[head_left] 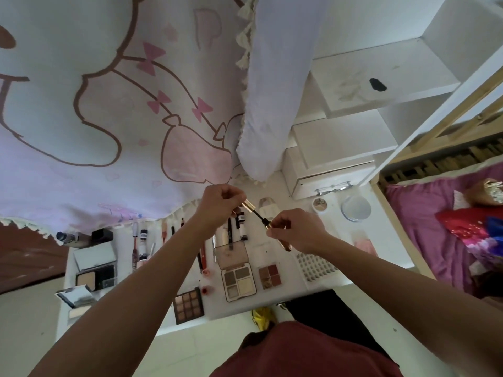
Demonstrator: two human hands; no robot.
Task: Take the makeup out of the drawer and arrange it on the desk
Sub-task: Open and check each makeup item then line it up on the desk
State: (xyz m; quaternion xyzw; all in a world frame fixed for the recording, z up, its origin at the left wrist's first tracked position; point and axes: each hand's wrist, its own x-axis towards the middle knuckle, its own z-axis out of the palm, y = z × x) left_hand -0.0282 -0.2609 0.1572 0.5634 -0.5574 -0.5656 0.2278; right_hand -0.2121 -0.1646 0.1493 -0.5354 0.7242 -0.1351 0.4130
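L hand (220,205) fingers pinching gold mascara cap (248,205) w/ wand out, R hand (296,231) fingers pinching mascara tube (283,242) at cap's 4 o'clock, both above white counter (272,300), eyeshadow palette (239,280) at 6 o'clock

soft, even light fills the wide-angle view, bright but slightly washed out, with a cool violet cast on the curtain (109,104). straight lines bow toward the edges, so the shelves (381,85) lean and the forearms (163,281) stretch in the lower corners. shadows on the desk (386,238) are faint. the left hand (221,205), right hand (296,229) and mascara tube (285,243) look fairly sharp; the gold mascara cap (249,205) shows a slight glint, and small print on the round pot (319,205) smears.
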